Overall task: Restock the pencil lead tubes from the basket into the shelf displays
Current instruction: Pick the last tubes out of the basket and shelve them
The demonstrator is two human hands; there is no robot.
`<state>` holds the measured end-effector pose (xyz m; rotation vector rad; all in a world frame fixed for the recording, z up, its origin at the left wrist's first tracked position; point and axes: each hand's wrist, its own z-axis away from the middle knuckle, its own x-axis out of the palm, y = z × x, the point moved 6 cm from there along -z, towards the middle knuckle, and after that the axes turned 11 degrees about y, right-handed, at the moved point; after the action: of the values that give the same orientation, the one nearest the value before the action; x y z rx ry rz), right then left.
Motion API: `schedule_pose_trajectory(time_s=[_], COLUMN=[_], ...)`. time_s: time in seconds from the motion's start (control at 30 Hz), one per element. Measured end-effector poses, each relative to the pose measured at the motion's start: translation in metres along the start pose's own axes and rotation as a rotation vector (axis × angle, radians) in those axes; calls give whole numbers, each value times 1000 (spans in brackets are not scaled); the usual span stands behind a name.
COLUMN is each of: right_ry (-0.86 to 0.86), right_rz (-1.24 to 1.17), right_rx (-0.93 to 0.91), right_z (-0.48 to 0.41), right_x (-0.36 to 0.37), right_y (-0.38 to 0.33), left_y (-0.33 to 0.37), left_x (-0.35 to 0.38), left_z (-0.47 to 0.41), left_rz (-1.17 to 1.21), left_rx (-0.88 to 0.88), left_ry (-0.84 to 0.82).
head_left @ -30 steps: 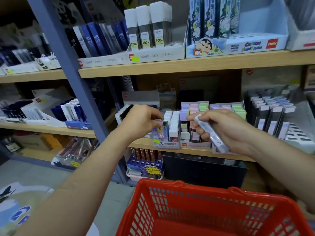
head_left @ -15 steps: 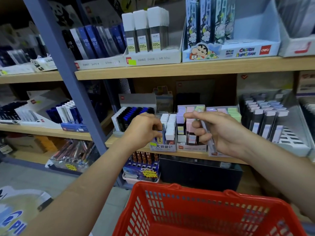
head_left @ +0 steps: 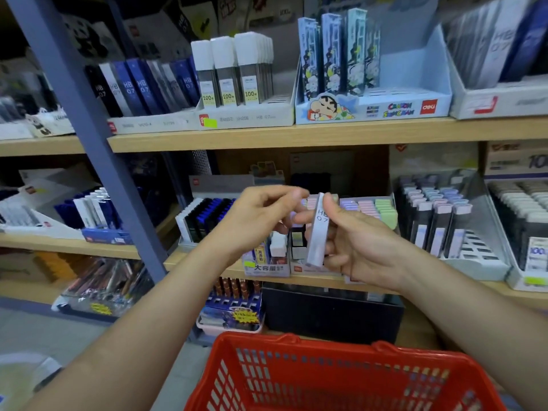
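My right hand (head_left: 364, 247) pinches a slim grey-white lead tube (head_left: 318, 232) marked HB 0.7, held upright in front of the middle shelf. My left hand (head_left: 255, 218) hovers just left of the tube's top with thumb and fingers loosely curled, and nothing shows in it. Behind the hands stand small display boxes: one with white-capped tubes (head_left: 268, 262) and one with pastel-capped tubes (head_left: 370, 207). The red plastic basket (head_left: 284, 341) sits low in front of me; its inside is hidden by the near wall.
A slanted blue-grey shelf post (head_left: 89, 137) runs down the left. The upper shelf (head_left: 296, 134) carries HB 0.7 tubes, 100-count tubes (head_left: 231, 75) and a cartoon display box (head_left: 370, 108). Grey tube racks (head_left: 439, 226) stand to the right, black-and-blue tubes (head_left: 207, 215) to the left.
My left hand has lifted off the display box and come up beside the tube. My right hand has turned the tube from slanted downward to upright and raised it.
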<state>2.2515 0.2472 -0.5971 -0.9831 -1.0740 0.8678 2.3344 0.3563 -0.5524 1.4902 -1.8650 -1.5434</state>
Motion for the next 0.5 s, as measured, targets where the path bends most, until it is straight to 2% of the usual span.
schedule_pose_trajectory(time_s=[0.1, 0.2, 0.33, 0.5], right_ry=[4, 25, -35, -52], right_rz=[28, 93, 213, 507], right_rx=[-37, -51, -62, -254], right_z=[-2, -2, 6, 22], right_x=[-1, -3, -2, -10], right_y=[0, 4, -1, -39], left_y=[9, 11, 15, 45], left_x=[15, 15, 8, 4], left_z=[4, 4, 3, 3], left_rz=[98, 171, 125, 181], left_rx=[-39, -54, -12, 133], left_ry=[-146, -166, -40, 134])
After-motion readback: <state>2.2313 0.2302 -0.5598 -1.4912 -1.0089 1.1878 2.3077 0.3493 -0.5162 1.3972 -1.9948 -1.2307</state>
